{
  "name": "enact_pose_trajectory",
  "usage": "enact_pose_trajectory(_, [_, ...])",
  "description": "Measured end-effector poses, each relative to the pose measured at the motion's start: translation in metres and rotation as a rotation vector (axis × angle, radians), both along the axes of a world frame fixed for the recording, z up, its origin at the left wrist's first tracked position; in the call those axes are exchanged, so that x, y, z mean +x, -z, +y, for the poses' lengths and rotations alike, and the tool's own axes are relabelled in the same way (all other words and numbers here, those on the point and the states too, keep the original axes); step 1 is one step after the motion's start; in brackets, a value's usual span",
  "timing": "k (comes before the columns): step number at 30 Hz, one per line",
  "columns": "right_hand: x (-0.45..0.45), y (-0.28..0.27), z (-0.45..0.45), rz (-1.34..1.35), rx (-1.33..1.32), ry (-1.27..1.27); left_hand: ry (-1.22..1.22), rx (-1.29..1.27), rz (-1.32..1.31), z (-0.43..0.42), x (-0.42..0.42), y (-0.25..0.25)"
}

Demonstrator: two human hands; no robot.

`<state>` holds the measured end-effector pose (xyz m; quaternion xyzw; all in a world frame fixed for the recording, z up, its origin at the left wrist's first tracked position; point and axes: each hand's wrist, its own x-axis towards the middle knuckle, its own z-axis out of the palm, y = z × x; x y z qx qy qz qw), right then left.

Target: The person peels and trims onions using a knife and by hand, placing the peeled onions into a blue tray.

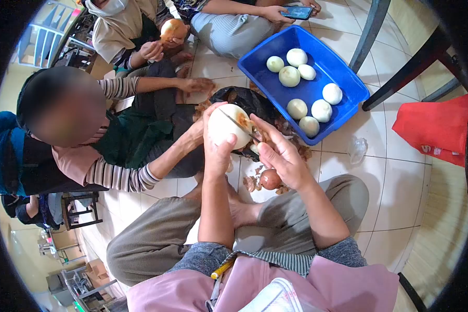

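My left hand [217,151] is wrapped round a large peeled white onion [226,124] with a brown patch near its right side. In my right hand [282,156] is a knife [236,124], its thin blade lying across the onion's face. Below the hands, an unpeeled brown onion [270,179] rests on the floor among bits of skin. Just beyond the onion lies a black plastic bag [249,99] with peelings around it.
A blue tub [343,122] holding several peeled onions stands at the upper right. A co-worker sits close at left, arms reaching toward the bag. Another person holds an onion [172,30]; a third holds a phone [297,12]. Table legs [370,34] and a red cloth [434,127] are at right.
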<state>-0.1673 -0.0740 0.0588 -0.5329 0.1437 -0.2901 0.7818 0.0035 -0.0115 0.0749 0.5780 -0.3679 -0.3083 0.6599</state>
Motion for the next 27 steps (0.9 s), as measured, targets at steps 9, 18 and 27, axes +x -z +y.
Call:
enact_pose_trajectory(9, [0.005,-0.007,0.005,0.097,-0.459,0.2,0.074,-0.022,0.311,0.004,-0.009,-0.001])
enact_pose_trajectory(18, [0.011,0.003,0.005,-0.001,-0.032,0.213,0.09,-0.043,0.198,0.006,-0.023,0.017])
enact_pose_trajectory(27, [-0.009,-0.002,-0.003,0.223,-0.447,0.126,-0.145,-0.18,0.217,0.003,0.012,-0.002])
